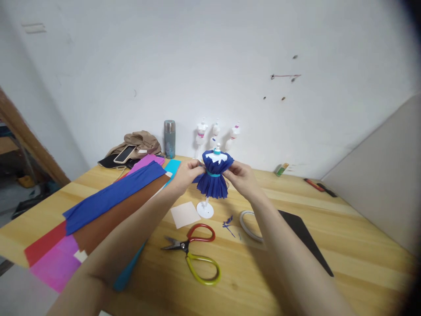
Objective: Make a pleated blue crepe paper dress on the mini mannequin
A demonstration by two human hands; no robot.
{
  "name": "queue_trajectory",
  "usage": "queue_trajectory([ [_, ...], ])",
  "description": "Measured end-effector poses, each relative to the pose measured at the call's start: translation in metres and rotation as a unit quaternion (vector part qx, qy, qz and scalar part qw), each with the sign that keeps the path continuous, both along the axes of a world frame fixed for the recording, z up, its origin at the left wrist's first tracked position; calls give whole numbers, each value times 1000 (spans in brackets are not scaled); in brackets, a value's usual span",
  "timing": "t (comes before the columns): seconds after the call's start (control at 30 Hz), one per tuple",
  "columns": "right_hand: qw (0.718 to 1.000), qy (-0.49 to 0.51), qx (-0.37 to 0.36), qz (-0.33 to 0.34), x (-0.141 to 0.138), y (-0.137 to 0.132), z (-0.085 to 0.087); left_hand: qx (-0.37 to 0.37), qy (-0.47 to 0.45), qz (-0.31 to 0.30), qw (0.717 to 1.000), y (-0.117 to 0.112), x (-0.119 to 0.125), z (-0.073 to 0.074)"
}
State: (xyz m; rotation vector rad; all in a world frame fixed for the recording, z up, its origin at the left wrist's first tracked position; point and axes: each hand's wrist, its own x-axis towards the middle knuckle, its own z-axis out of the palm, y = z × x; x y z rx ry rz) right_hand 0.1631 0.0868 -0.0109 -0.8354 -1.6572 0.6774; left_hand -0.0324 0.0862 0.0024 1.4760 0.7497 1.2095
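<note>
A small white mannequin on a round base wears a pleated dark blue dress, which looks like crepe paper. A teal band circles its waist and another its neck. At the dress's left side, the thumb and fingers of my left hand are pinched on the blue material. My right hand grips the opposite upper edge between thumb and fingers. Scissors with one red and one yellow handle lie partly spread in front. Blue scraps and a pale paper square are near the base.
Coloured paper sheets pile up on the left. Behind stand a flask, a phone on cloth, and three white mannequins by the wall. A tape roll and black board lie at right.
</note>
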Motion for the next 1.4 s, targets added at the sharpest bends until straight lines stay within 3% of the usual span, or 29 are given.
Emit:
queue_trajectory([
  [0.97, 1000, -11, 21, -14, 1, -4, -4, 31, -21, 17, 999, 6, 9, -7],
  [1.4, 998, 10, 30, -54, -1, -10, -15, -31, -64, 20, 997, -2, 16, -12],
])
